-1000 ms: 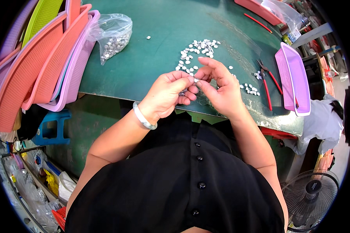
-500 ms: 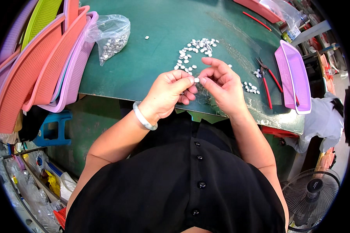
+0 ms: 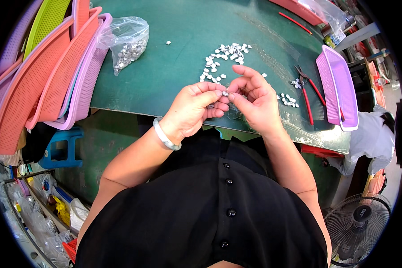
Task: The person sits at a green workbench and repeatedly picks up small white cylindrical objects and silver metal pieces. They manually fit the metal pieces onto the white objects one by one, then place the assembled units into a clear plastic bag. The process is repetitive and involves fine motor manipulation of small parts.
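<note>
A small silvery-white piece (image 3: 224, 94) is pinched between the thumb and forefinger of my left hand (image 3: 194, 107). From the other side, the thumb and forefinger of my right hand (image 3: 257, 99) close on the same piece, with its other fingers curled loosely. Something small and silvery also shows in the curled lower fingers of my left hand; its kind is unclear. Just beyond my hands lies a loose scatter of similar white pieces (image 3: 214, 64). A smaller group (image 3: 288, 100) lies to the right of my right hand.
Red-handled pliers (image 3: 306, 96) lie open on the green table (image 3: 174, 67), near a purple basket (image 3: 341, 89). A clear bag of pieces (image 3: 131, 49) stands at the left, beside stacked baskets (image 3: 53, 76). A red stick (image 3: 295, 23) lies at the far right.
The piece between my fingertips has turned and now shows a greyer, silvery side. My right thumb and fingertips have closed in on it. My arms are nearly still.
</note>
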`<state>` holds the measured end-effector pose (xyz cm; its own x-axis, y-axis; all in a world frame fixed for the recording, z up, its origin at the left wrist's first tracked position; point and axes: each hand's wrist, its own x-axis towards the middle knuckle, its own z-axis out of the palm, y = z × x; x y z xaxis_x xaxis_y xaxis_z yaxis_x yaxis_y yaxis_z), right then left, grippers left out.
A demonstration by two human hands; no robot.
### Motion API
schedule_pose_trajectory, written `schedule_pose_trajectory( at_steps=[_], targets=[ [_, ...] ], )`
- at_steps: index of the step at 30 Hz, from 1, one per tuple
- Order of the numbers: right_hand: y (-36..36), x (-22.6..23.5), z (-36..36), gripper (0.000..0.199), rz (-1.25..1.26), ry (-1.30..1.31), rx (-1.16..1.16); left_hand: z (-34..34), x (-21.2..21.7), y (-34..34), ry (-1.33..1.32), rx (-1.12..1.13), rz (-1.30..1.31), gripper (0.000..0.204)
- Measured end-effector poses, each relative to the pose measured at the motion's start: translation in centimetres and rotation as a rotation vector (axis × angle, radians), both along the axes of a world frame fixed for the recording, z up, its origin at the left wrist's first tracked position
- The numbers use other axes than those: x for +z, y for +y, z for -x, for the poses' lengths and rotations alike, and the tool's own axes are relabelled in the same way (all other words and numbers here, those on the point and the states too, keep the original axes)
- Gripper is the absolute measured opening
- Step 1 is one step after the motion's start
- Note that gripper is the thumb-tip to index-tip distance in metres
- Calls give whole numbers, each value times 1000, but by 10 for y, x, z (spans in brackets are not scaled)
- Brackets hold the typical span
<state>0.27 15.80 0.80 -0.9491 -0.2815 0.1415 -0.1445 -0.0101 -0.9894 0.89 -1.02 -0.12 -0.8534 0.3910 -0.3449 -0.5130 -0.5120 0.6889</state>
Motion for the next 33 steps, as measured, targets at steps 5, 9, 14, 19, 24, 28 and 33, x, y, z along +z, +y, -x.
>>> schedule_pose_trajectory(
  at_steps=[5,9,14,19,24,28,33],
  targets=[
    [0,2,1,46,3,-17,16,0,-3,-2,-6,0,-43,15],
    [5,-6,16,44,-211,124,-47,1,-5,-3,-23,5,-46,13],
    [-3,-6,32,42,-622,315,-143,1,-5,-4,-14,3,-37,11],
    [-10,-5,40,41,-754,389,-112,1,-5,-5,-3,-2,-25,10],
    [-6,-7,39,43,-651,369,-138,1,-3,-5,-11,-6,-11,12],
    [-2,4,27,46,-418,211,-84,2,-1,-4,1,2,11,14],
    [-2,11,13,45,-247,158,-40,4,2,-1,-5,-2,40,13]
  ],
)
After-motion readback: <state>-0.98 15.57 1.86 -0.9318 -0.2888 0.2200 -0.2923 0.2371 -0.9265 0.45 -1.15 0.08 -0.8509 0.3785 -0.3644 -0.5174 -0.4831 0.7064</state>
